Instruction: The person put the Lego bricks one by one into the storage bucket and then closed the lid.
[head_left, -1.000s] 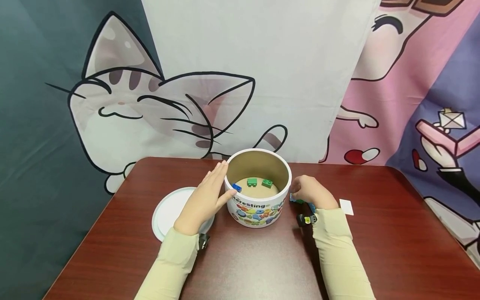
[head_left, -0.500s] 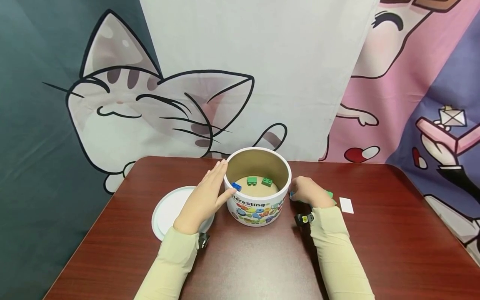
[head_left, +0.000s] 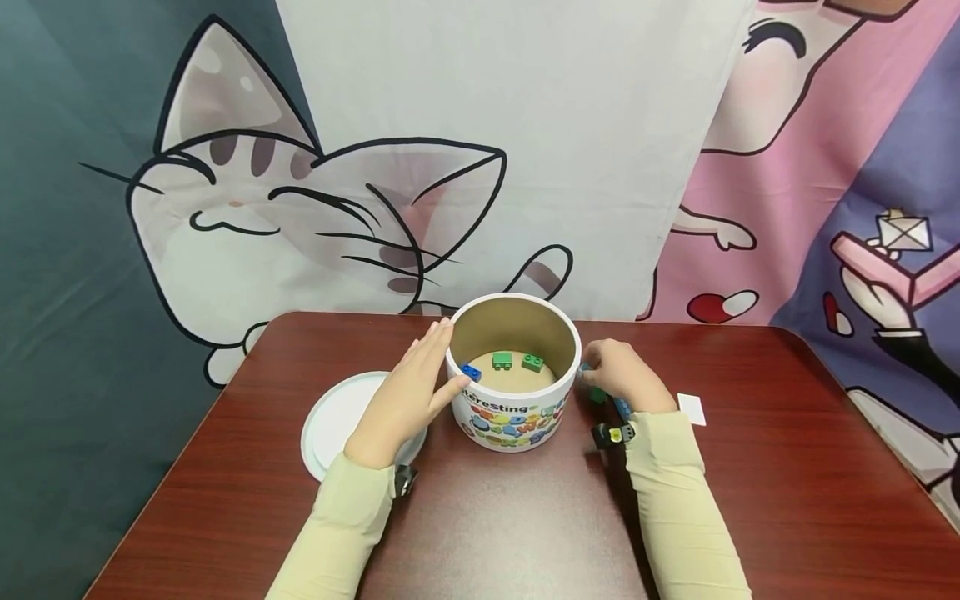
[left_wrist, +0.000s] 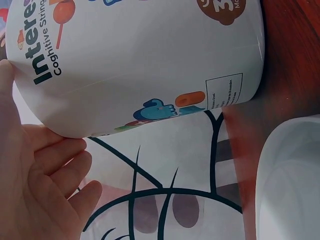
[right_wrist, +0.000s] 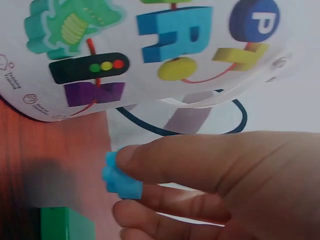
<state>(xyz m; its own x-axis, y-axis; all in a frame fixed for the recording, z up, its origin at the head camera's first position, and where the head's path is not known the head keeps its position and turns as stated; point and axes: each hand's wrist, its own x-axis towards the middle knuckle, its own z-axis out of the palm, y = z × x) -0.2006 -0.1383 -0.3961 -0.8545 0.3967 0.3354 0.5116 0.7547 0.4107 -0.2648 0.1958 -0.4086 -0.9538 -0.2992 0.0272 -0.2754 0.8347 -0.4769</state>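
My left hand (head_left: 403,398) rests with straight fingers against the left side and rim of a white printed tub (head_left: 517,421); in the left wrist view its fingertips touch the tub wall. A light blue toy brick (right_wrist: 125,180) is pinched between the thumb and fingers of my right hand (head_left: 628,382), just right of the tub. Inside the tub lie two green bricks (head_left: 502,360) and a blue brick (head_left: 471,372). On the table under my right hand are a green brick (head_left: 597,395) and another blue brick (head_left: 622,408), partly hidden by the hand.
A round white lid (head_left: 337,421) lies on the brown table (head_left: 517,525) left of the tub, partly behind my left hand. To the right of my right wrist is a small white card (head_left: 691,409). A cartoon-printed cloth (head_left: 615,150) hangs behind the table.
My right hand has lifted the light blue brick slightly off the table beside the tub. The green brick under the hand shows again. My left hand stays at the tub.
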